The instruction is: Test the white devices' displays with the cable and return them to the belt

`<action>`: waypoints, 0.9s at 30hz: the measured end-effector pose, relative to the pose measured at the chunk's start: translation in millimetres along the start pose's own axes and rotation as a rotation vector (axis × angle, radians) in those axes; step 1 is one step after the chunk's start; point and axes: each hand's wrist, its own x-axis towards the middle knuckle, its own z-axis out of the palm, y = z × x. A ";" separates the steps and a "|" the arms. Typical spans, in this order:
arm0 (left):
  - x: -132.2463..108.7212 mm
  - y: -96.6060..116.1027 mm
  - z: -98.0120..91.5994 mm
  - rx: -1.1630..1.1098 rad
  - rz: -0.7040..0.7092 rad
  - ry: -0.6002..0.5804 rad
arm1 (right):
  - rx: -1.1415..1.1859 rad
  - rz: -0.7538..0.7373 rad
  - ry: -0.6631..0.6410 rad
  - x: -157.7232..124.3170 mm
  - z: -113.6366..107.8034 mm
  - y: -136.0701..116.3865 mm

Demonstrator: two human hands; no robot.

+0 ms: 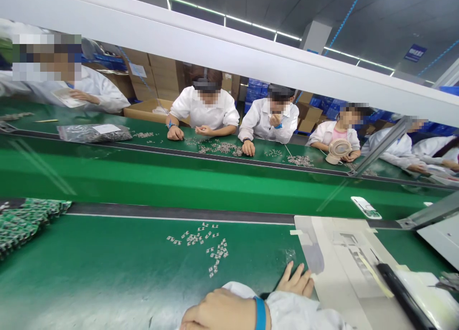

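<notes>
My forearms are crossed near the bottom edge. My left hand [297,281] reaches out to the right from under the other arm and lies flat on the green tabletop, fingers spread, close to the edge of a paper sheet [344,268]. A small piece of clear plastic [289,255] lies just beyond its fingertips. My right hand [222,312], with a blue wristband, bends down over the left sleeve; its fingers are mostly cut off by the frame. Farther forward, small silvery metal parts [195,238] are scattered on the table, apart from both hands.
Green circuit boards [32,220] are piled at the left. A black pen-shaped tool [401,291] and white plastic packaging [430,296] lie at the right. Beyond the green belt [179,177], several people in white coats sit behind metal parts, a plastic bag [93,133] and a fan [339,149].
</notes>
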 end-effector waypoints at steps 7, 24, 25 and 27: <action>0.8 1.5 -0.3 0.012 0.001 -0.016 | -0.011 -0.010 0.003 3.9 1.0 1.2; 0.2 -0.2 -0.6 0.001 0.018 -0.001 | -0.022 -0.037 0.028 6.4 6.2 3.4; 0.0 0.1 0.6 -0.001 0.024 -0.003 | -0.020 -0.037 0.026 6.8 7.2 3.6; -0.4 0.7 2.7 -0.004 0.035 -0.009 | -0.018 -0.036 0.024 7.4 8.8 3.9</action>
